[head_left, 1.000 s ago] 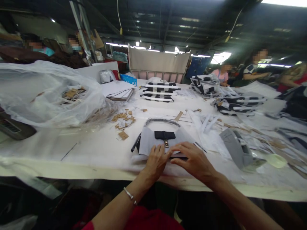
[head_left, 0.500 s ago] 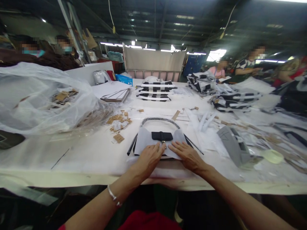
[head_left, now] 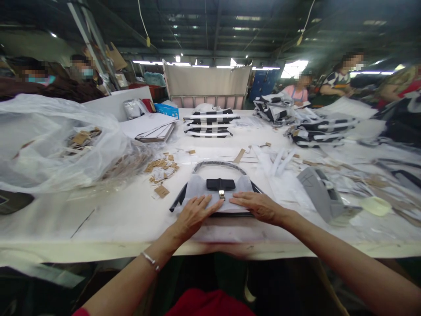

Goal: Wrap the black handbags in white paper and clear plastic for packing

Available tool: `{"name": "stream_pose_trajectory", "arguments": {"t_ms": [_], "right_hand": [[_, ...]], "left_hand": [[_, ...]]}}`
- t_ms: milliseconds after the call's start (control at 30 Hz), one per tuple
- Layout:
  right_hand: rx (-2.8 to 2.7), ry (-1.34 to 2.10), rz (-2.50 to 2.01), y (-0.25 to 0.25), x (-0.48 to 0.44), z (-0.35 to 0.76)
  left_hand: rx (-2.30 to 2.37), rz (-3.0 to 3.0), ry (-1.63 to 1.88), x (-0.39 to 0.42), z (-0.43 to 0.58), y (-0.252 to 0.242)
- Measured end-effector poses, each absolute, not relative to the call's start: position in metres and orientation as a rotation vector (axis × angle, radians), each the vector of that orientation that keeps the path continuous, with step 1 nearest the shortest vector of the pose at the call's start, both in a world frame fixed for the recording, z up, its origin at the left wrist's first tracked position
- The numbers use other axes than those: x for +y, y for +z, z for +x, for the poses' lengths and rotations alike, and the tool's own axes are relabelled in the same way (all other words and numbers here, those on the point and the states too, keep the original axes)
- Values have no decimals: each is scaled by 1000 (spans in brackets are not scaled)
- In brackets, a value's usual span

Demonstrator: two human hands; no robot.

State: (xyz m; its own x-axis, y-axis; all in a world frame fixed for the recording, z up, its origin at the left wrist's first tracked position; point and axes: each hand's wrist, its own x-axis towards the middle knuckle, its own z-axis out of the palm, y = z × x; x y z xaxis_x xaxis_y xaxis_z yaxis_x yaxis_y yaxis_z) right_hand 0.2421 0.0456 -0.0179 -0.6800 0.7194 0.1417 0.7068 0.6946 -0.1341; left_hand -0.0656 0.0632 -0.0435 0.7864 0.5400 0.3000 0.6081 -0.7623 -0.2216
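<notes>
A black handbag lies flat in front of me, its body covered by a sheet of white tissue paper [head_left: 194, 186]. Its wrapped handle [head_left: 221, 164] arches away from me, and a dark flap tab [head_left: 219, 184] with a shiny metal clasp [head_left: 222, 194] shows above the paper. My left hand [head_left: 194, 212] rests on the paper's left side, fingers spread, thumb near the clasp. On the right side my right hand [head_left: 258, 205] lies flat on the paper, fingertips pointing inward. Black strap parts stick out at the bag's left and right edges.
Brown paper tags [head_left: 161, 191] lie scattered left of the bag, beside a large clear plastic bag [head_left: 66, 149]. A grey tape dispenser [head_left: 318, 193] stands to the right. Wrapped black-and-white bags [head_left: 210, 123] are stacked farther back. Co-workers are at the far sides.
My hands have moved apart slightly, sliding outward over the paper. The metal clasp and the bag's black lower edge show more now. The camera view has shifted a little.
</notes>
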Motion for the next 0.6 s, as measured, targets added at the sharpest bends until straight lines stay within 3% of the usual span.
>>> {"name": "stream_pose_trajectory", "arguments": {"t_ms": [267,600], "right_hand": [[-2656,-230,-1181,-40,29,236],[-2505,-682,-1137,-38,17,207]], "left_hand": [[-774,-2493,-454,52,-54,-45],[-876,-2364,-179,36,-6,-48]]}}
